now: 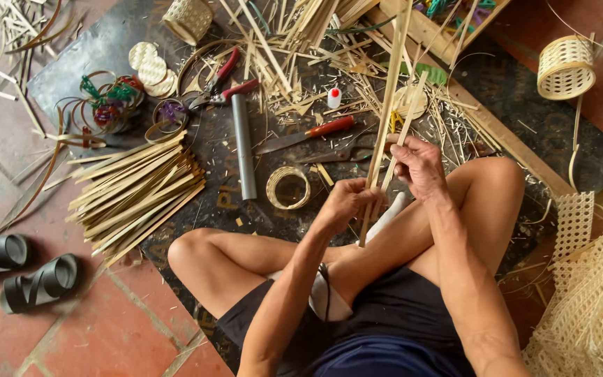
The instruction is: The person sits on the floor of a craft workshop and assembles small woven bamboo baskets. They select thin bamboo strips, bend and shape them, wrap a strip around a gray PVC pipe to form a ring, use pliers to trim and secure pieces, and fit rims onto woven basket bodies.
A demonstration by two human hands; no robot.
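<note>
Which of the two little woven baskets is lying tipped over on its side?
The basket at the top middle lies tipped sideways beside the bamboo scraps. The other basket, at the right, stands upright with its open mouth facing up.

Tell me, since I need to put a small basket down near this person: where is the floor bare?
Bare tile lies beside the black sandals, below the bundle of bamboo slats. A small dark patch shows between the metal tube and the woven ring. The mat's top, around the knife, is crowded with splinters.

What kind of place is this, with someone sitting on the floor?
Likely a home basket-weaving workshop: split bamboo strips piled on the floor, small woven baskets, and a knife among shavings.
</note>
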